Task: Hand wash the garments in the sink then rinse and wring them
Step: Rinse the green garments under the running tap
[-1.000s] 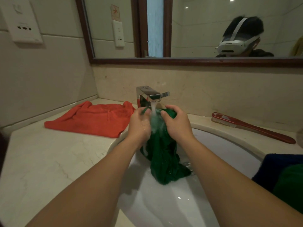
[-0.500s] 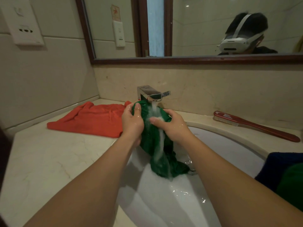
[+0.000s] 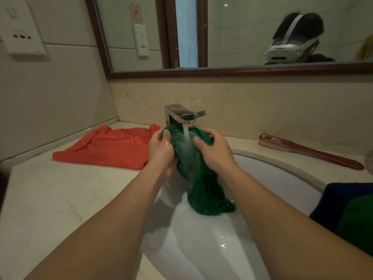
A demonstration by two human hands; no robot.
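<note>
An orange garment (image 3: pixel 113 147) lies flat on the desk (image 3: pixel 60 199); the mirror's sticker (image 3: pixel 135 16) is too blurred to read. The left hand (image 3: pixel 161 152) and right hand (image 3: pixel 216 152) both clutch the green garment (image 3: pixel 203 195) under the running tap (image 3: pixel 179 115), above the sink (image 3: pixel 272 172).

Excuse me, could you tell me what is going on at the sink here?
A person is washing a dark green cloth garment under water running from the square chrome tap. The left hand and the right hand each grip its bunched top, while its lower end hangs into the white sink basin. An orange-red garment lies flat on the pale stone counter to the left; a red long-handled brush lies to the right.
</note>
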